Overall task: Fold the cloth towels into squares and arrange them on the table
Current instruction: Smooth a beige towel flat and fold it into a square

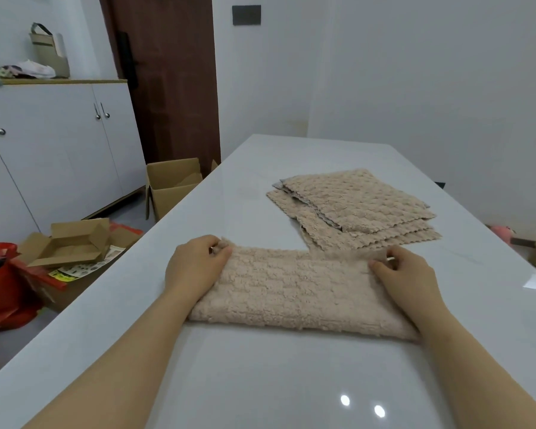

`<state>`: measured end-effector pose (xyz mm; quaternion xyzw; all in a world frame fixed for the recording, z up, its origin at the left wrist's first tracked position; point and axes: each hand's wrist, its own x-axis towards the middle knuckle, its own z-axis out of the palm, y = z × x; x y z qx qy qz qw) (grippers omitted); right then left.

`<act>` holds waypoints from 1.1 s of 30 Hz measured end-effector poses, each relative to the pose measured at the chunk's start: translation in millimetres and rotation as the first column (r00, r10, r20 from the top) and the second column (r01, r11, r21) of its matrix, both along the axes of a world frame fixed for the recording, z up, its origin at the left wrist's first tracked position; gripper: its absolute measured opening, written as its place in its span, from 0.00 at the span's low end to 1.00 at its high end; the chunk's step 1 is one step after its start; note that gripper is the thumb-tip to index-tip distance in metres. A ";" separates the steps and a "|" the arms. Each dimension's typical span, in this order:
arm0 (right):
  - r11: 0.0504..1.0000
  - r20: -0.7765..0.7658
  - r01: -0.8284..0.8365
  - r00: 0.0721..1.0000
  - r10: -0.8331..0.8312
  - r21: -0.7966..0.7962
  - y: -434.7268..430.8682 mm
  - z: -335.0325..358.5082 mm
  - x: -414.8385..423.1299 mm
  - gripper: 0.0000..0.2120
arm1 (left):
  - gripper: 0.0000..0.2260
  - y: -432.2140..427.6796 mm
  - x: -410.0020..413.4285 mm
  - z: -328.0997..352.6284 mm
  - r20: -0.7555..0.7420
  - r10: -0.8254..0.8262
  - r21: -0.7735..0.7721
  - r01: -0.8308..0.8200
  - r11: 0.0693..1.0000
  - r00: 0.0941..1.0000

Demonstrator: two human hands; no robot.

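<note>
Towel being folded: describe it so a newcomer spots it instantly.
On the white table, nearest the camera, lies a beige towel folded into a strip. Unlike the stack behind it, its far corners are pinched by the left hand and right hand.

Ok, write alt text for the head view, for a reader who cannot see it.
A left hand and a right hand each pinch a far corner of a beige towel, folded into a strip on a white table. Behind it lies an uneven stack of matching towels; open cardboard boxes sit on the floor at the left.
</note>
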<state>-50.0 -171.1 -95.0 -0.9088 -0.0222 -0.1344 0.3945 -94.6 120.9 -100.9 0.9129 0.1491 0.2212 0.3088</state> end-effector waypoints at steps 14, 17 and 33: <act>0.962 -0.024 0.021 0.999 -0.029 -0.272 -4.8 -14.0 13.2 0.06 | 0.14 7.2 11.7 -12.7 -0.043 -0.006 0.155 0.012 0.988 0.999; 0.939 -0.087 0.000 0.996 -0.032 -0.343 -3.2 -12.3 13.0 0.07 | 0.09 6.6 11.7 -11.6 -0.101 -0.021 0.168 0.038 0.985 0.995; 0.995 0.027 -0.100 0.995 0.099 0.027 -3.3 -5.6 5.9 0.06 | 0.07 3.0 5.7 -6.7 -0.095 -0.040 0.110 0.050 0.993 0.995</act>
